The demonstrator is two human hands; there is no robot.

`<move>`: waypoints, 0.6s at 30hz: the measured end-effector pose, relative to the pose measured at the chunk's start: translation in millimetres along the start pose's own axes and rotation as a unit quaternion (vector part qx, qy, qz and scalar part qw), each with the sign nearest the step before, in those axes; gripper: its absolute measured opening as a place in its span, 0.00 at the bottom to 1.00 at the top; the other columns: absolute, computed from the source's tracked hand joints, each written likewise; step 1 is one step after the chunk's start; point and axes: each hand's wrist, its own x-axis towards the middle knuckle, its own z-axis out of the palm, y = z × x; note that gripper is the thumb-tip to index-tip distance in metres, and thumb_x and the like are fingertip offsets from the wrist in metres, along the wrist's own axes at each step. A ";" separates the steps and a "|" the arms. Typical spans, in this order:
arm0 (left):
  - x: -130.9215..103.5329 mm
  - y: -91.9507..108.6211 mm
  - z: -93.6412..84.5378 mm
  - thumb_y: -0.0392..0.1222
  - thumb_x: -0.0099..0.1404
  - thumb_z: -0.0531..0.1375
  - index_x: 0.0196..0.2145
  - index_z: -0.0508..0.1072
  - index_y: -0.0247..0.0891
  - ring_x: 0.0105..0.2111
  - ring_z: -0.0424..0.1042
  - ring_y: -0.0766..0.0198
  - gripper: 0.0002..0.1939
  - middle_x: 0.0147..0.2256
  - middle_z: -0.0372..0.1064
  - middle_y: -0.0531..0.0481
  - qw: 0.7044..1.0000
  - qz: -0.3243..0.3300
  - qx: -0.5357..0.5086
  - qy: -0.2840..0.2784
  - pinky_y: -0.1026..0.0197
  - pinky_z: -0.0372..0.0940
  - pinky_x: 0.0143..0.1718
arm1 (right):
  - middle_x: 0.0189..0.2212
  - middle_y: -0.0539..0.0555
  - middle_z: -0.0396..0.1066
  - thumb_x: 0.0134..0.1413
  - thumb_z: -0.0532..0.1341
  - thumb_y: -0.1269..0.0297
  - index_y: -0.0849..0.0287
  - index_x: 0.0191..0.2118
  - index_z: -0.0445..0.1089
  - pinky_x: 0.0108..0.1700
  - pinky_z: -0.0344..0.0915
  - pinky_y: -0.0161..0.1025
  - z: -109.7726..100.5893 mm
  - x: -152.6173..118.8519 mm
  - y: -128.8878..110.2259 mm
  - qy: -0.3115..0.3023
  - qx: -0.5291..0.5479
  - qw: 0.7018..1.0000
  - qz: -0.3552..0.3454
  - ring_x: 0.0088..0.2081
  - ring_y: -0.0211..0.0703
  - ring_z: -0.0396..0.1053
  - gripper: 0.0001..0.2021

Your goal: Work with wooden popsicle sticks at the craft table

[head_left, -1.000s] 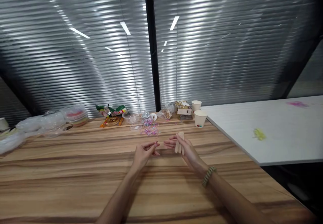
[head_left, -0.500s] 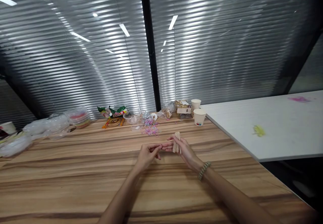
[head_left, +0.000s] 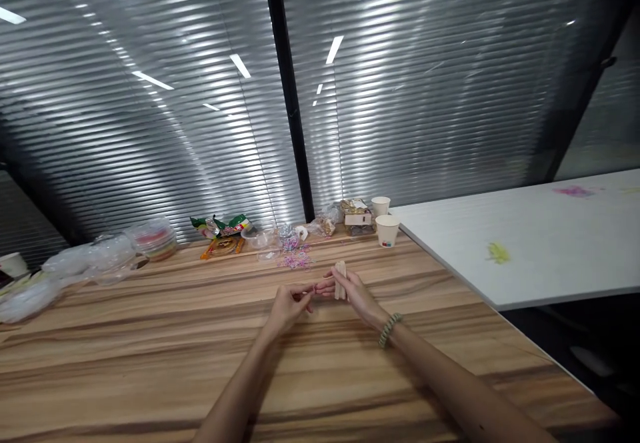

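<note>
My right hand point(head_left: 361, 296) is closed around a small bundle of flat wooden craft sticks point(head_left: 341, 280), which stand upright between thumb and palm. Its fingertips point left and meet the fingers of my left hand point(head_left: 289, 304). That left hand pinches a tiny pink band point(head_left: 315, 288) at the right hand's fingertips; its exact shape is too small to make out. Beyond both hands, a loose pile of small pink and purple bands point(head_left: 296, 258) lies on the wood-grain table point(head_left: 150, 363).
Paper cups point(head_left: 387, 231), a small box point(head_left: 358, 219), clear plastic cups point(head_left: 260, 236) and a green snack bag point(head_left: 223, 225) line the table's back edge. Plastic containers point(head_left: 153, 238) stand at left. A white table point(head_left: 450, 243) adjoins at right, with a yellow pile point(head_left: 498, 252) on it.
The view has shifted slightly, so the scene sits a little further left. Both hands keep nearly the same pose, and the pink band between the fingertips shows a little more.
</note>
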 end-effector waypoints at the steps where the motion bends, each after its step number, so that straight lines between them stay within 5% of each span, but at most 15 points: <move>1: 0.6 -0.9 -0.4 0.44 0.54 0.57 0.38 0.75 0.30 0.16 0.65 0.68 0.18 0.26 0.74 0.44 1.000 -0.004 0.008 0.004 0.67 0.58 0.19 | 0.28 0.57 0.74 0.43 0.61 0.50 0.60 0.30 0.64 0.39 0.67 0.44 0.5 0.2 1.1 -0.001 0.000 1.000 0.001 0.33 0.47 0.73 0.16; 12: 8.4 -13.7 -9.1 0.41 0.53 0.58 0.39 0.74 0.29 0.15 0.63 0.69 0.18 0.16 0.69 0.49 0.995 -0.074 0.051 0.041 0.70 0.55 0.17 | 0.30 0.55 0.74 0.42 0.61 0.50 0.59 0.30 0.66 0.44 0.66 0.43 9.1 5.2 14.4 -0.021 0.000 1.000 -0.003 0.35 0.45 0.72 0.16; 18: 15.1 -18.3 -11.0 0.48 0.52 0.59 0.38 0.75 0.29 0.18 0.67 0.66 0.21 0.28 0.74 0.42 0.989 -0.070 0.021 0.131 0.67 0.60 0.19 | 0.30 0.56 0.74 0.41 0.61 0.47 0.60 0.30 0.64 0.44 0.66 0.44 7.3 1.5 15.2 -0.008 -0.017 1.000 -0.004 0.36 0.46 0.72 0.19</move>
